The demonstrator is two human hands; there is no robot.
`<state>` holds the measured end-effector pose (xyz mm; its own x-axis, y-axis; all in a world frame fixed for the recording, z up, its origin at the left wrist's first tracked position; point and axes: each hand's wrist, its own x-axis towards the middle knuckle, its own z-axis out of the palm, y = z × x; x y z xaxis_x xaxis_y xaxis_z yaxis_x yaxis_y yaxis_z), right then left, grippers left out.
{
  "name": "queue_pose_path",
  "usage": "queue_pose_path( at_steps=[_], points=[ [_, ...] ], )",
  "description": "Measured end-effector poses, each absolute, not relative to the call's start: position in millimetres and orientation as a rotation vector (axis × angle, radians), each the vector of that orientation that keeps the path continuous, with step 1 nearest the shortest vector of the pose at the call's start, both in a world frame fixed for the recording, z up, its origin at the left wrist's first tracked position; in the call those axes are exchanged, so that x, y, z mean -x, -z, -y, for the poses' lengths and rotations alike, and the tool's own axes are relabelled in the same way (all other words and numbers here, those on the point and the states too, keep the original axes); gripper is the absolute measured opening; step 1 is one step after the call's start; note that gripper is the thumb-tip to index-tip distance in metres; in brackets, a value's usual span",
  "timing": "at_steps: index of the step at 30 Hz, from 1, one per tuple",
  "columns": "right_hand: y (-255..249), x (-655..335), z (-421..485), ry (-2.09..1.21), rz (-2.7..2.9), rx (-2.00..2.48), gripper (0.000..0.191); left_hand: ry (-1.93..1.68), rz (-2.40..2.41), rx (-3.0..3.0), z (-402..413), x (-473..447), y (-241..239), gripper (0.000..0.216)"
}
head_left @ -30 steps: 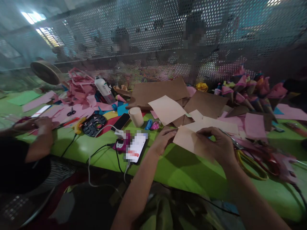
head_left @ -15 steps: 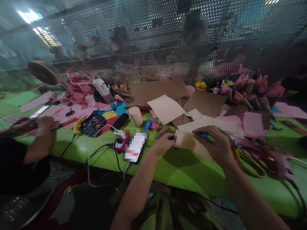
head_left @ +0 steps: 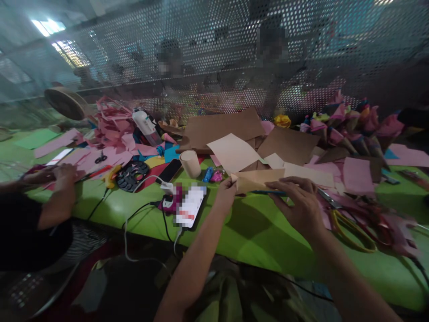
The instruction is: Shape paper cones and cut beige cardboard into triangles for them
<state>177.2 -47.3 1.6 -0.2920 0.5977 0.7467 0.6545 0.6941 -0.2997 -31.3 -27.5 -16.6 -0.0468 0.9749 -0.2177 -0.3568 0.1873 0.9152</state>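
Note:
A strip of tan paper (head_left: 256, 178) is stretched between my hands above the green table, curled at its left end. My left hand (head_left: 228, 187) pinches that end with closed fingers. My right hand (head_left: 300, 201) grips the paper's right part, fingers over it and thumb below. A thin blue strip or stick (head_left: 268, 192) shows under the paper by my right fingers; I cannot tell whether it is held. Yellow-handled scissors (head_left: 351, 230) lie to the right of my right hand. A pale paper sheet (head_left: 231, 152) lies beyond the strip.
A phone (head_left: 190, 208) with a cable and a purple power socket (head_left: 170, 201) lie left of my left hand. Behind them stand a paper roll (head_left: 190, 163) and a bottle (head_left: 145, 125). Brown board (head_left: 217, 127) lies at the back. Another person's hands (head_left: 63, 172) are at far left.
The paper strip has been raised and turned more level, its left end now curling. My left hand has shifted slightly left and up. The blue strip shows more beneath the paper.

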Motion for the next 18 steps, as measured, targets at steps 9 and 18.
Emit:
queue_pose_path(
  at_steps=[9, 18],
  points=[
    [-0.3, -178.4, 47.4, 0.147, 1.978, 1.021, 0.021, -1.509, -0.996, -0.363, 25.3, 30.9, 14.7, 0.029],
    [6.4, -184.2, 43.5, -0.098, 1.723, 1.162, 0.017, -1.457, -0.993, -0.353, 26.1, 31.6, 12.4, 0.039]
  ],
)
